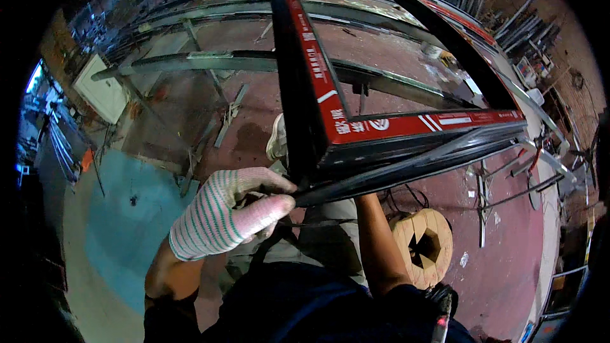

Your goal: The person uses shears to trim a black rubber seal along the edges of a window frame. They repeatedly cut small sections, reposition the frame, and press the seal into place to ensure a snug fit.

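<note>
A black rectangular window-type frame (298,121), with red printed protective film (314,67) along its faces, lies tilted in front of me on metal rails. In a striped knit glove, my left hand (216,213) pinches the end of a flexible black strip (387,166) between thumb and fingertips, at the frame's near left corner. From there the strip runs right along the near side, over the lower part of the frame. My bare right forearm (381,241) reaches up under the near side. The frame hides my right hand, so its fingers and any grip cannot be seen.
Long metal rails (216,60) on legs cross behind the frame. A yellowish spool-shaped block (438,248) stands on the floor by my right arm, with dark cables (413,197) beside it. Metal lengths (527,32) lean at the far right; a whitish panel (105,89) stands left.
</note>
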Action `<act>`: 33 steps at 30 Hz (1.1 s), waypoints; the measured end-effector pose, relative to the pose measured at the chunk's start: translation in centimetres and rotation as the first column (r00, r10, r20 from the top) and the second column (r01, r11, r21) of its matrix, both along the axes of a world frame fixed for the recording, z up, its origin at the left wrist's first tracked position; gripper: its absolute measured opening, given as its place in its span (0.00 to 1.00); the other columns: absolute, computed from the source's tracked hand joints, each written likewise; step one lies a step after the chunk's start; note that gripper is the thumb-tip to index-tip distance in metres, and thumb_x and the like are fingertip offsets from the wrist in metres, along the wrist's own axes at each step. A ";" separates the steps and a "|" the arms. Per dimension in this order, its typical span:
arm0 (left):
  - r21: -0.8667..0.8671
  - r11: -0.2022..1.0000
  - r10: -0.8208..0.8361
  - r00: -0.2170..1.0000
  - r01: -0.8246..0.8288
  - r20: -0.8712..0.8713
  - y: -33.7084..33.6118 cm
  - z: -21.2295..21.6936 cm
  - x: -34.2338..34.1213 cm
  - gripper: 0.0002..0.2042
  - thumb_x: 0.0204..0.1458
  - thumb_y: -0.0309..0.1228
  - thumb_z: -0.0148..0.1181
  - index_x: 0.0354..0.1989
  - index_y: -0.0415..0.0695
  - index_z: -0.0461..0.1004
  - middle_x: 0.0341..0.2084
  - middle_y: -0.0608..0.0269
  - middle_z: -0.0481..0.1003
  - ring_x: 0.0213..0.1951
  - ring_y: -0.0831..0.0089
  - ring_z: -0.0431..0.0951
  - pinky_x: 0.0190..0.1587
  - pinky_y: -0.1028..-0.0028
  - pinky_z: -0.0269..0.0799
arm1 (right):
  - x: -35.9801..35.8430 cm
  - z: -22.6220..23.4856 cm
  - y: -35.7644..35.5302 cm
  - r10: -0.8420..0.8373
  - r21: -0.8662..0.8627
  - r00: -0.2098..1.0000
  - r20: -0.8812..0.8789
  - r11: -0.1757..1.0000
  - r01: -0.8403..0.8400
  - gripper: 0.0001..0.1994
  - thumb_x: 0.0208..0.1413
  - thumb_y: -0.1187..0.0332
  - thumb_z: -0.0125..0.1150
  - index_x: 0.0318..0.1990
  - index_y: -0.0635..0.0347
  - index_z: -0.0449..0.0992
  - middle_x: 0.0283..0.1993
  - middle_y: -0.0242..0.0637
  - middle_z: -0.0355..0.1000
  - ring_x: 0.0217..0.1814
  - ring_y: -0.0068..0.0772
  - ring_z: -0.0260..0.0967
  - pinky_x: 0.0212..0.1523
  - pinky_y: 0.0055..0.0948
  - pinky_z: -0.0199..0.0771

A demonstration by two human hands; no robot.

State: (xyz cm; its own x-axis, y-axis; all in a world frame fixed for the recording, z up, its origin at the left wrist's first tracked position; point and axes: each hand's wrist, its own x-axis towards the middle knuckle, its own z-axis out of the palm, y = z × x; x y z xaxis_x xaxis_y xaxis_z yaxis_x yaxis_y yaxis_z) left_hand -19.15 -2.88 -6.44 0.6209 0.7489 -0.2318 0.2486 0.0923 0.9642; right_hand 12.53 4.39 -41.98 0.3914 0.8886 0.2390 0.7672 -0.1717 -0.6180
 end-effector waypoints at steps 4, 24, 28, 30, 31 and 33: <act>0.058 0.998 0.003 1.000 -0.005 0.031 0.5 0.0 0.4 0.09 0.59 0.31 0.56 0.41 0.38 0.74 0.20 0.66 0.76 0.16 0.86 0.67 0.20 0.82 0.62 | 1.3 0.0 -3.8 -0.045 0.005 0.997 0.058 0.999 0.044 0.14 0.62 0.68 0.58 0.53 0.62 0.75 0.53 0.36 0.77 0.54 0.35 0.72 0.57 0.36 0.70; 0.459 0.888 -0.018 1.000 0.019 -0.006 2.3 -0.5 1.3 0.11 0.57 0.31 0.61 0.43 0.37 0.80 0.31 0.64 0.79 0.36 0.79 0.78 0.41 0.76 0.73 | -8.3 20.1 -21.0 0.464 -0.132 0.647 -0.604 0.743 -0.656 0.18 0.69 0.59 0.43 0.49 0.66 0.72 0.37 0.39 0.74 0.32 0.27 0.72 0.34 0.27 0.76; 0.345 0.939 -0.010 0.999 -0.002 0.032 2.0 -0.5 1.2 0.12 0.56 0.32 0.61 0.44 0.37 0.79 0.31 0.63 0.79 0.36 0.79 0.79 0.41 0.76 0.74 | -9.8 23.1 -19.9 0.450 0.023 0.610 -0.652 0.817 -0.577 0.15 0.65 0.61 0.53 0.47 0.65 0.73 0.35 0.36 0.74 0.33 0.23 0.71 0.33 0.24 0.75; 0.333 0.943 -0.006 0.999 -0.006 0.035 1.9 -0.4 1.4 0.12 0.56 0.32 0.62 0.44 0.37 0.79 0.30 0.63 0.79 0.35 0.79 0.78 0.40 0.76 0.74 | -9.5 22.7 -20.1 0.402 -0.014 0.619 -0.675 0.831 -0.555 0.16 0.62 0.60 0.59 0.47 0.65 0.73 0.36 0.35 0.74 0.34 0.22 0.71 0.34 0.23 0.74; 0.334 0.943 -0.004 1.000 -0.006 0.029 1.9 -0.4 1.4 0.12 0.56 0.32 0.62 0.44 0.37 0.79 0.30 0.63 0.79 0.34 0.79 0.78 0.39 0.76 0.74 | -9.7 23.1 -20.0 0.387 -0.015 0.610 -0.691 0.837 -0.547 0.18 0.60 0.59 0.62 0.47 0.65 0.73 0.37 0.35 0.75 0.35 0.21 0.71 0.34 0.23 0.74; 0.357 0.934 -0.002 1.000 -0.005 0.019 1.9 -0.5 1.4 0.12 0.56 0.32 0.62 0.44 0.37 0.79 0.30 0.63 0.79 0.34 0.79 0.78 0.39 0.77 0.74 | -10.2 24.6 -19.6 0.388 0.047 0.558 -0.733 0.848 -0.528 0.21 0.57 0.55 0.66 0.48 0.65 0.73 0.38 0.35 0.76 0.36 0.21 0.72 0.36 0.22 0.74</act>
State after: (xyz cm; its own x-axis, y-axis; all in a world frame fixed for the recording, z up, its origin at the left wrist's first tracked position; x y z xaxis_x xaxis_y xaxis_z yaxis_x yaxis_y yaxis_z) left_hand -17.73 -0.95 -6.97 0.6214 0.7810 0.0629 0.2302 -0.2587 0.9381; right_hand 2.34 -15.26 -17.33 -0.0978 0.9917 -0.0834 0.1233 -0.0711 -0.9898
